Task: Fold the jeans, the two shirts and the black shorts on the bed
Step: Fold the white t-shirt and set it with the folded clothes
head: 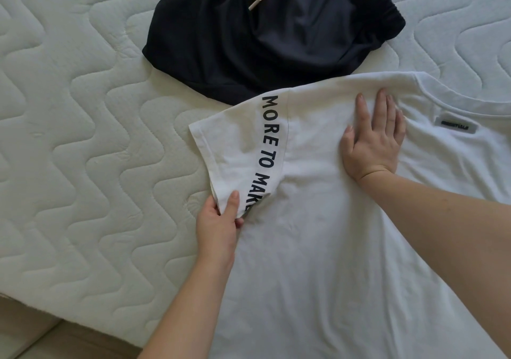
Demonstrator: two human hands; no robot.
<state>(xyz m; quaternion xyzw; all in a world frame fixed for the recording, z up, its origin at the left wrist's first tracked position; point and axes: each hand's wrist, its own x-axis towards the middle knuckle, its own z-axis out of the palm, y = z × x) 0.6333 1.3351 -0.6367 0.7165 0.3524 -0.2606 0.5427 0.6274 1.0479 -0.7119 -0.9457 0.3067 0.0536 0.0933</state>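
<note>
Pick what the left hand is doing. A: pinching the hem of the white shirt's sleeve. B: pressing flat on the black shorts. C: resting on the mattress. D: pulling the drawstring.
A: the left hand pinches the sleeve hem of the white shirt, thumb on top.

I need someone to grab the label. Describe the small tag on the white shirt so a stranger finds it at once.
Start at the quilted mattress, then the white shirt spread across its right side. Follow the collar at the upper right; just inside it, beyond the flat right hand, lies the tag. It is a small grey rectangle with dark print too blurred to read, unlike the big black lettering on the sleeve.
</note>
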